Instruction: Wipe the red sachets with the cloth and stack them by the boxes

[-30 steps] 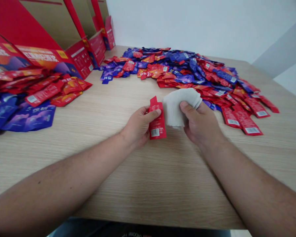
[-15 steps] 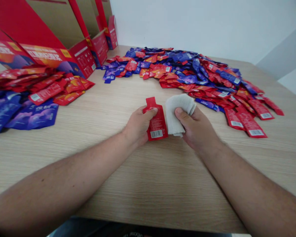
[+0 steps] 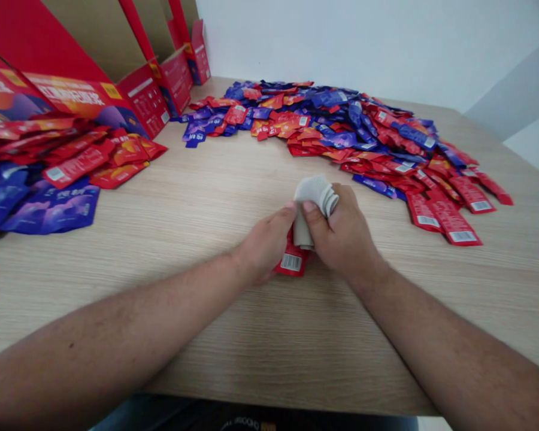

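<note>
My left hand [image 3: 266, 244] grips a small red sachet [image 3: 291, 261] just above the wooden table [image 3: 233, 323]; only the sachet's lower end with a white barcode label shows. My right hand [image 3: 342, 235] is closed on a folded white cloth [image 3: 311, 199] and presses it against the sachet's upper part, hiding it. Both hands meet at the middle of the table, in front of the big heap of sachets.
A wide heap of red and blue sachets [image 3: 350, 129] spreads across the far side to the right edge. Another pile of red and blue sachets [image 3: 49, 173] lies at the left. Open red cardboard display boxes [image 3: 90, 72] stand at the back left.
My right hand moved left with the cloth onto the sachet, covering its upper part. The sachet tilted lower in my left hand.
</note>
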A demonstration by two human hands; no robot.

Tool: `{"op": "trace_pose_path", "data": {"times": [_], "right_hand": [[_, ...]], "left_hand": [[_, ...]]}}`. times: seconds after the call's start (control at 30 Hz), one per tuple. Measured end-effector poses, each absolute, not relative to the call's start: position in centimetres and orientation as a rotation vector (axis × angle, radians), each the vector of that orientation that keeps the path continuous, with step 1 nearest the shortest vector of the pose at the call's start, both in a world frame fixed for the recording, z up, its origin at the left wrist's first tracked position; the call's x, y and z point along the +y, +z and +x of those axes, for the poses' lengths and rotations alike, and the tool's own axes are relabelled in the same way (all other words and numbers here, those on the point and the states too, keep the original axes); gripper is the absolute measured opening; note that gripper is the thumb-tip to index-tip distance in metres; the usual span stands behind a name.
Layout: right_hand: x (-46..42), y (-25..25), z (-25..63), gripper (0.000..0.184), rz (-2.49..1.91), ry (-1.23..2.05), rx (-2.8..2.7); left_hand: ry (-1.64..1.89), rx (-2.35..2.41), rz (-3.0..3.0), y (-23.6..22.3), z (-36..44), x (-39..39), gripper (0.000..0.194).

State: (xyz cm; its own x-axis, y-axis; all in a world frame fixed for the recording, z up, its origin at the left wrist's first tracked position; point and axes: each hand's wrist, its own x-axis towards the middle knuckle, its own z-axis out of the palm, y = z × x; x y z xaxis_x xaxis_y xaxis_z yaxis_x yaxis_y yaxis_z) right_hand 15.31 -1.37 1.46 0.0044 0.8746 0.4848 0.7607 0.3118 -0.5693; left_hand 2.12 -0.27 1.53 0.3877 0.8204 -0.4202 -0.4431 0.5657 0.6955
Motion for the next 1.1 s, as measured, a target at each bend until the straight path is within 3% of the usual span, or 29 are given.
{"op": "trace_pose_path", "data": {"times": [0.2,0.33,0.47,0.7,0.93,1.1], "right_hand": [[-3.1,2.1,14.2,0.018,-1.373,0.267,-2.089],[-2.0,1.7,14.8,0.021,-1.461,0.165,-1.932],[-1.9,1.6,14.7,0.022,-1.510,0.102,-1.825],[-4.5,2.8,12.9,0.017,-1.308,0.377,-2.258],[-3.1,2.5,14.0,0.018,-1.439,0.158,-1.987],[-3.5,3.0,14.1,0.018,-1.385,0.285,-2.201]], "left_hand": [[0.965,0.833,0.460,1.4,1.4,0.8,0.039],[0.849,0.729,0.446,1.7,1.9,0.3,0.046],[0.862,0.824,0.493,1.7,2.2,-0.2,0.039],[0.970,0.786,0.355,2.1,0.4,1.8,0.044],[0.799,0.662,0.397,2.0,1.6,0.3,0.036],[0.781,0.615,0.435,2.4,0.8,0.5,0.045]]}}
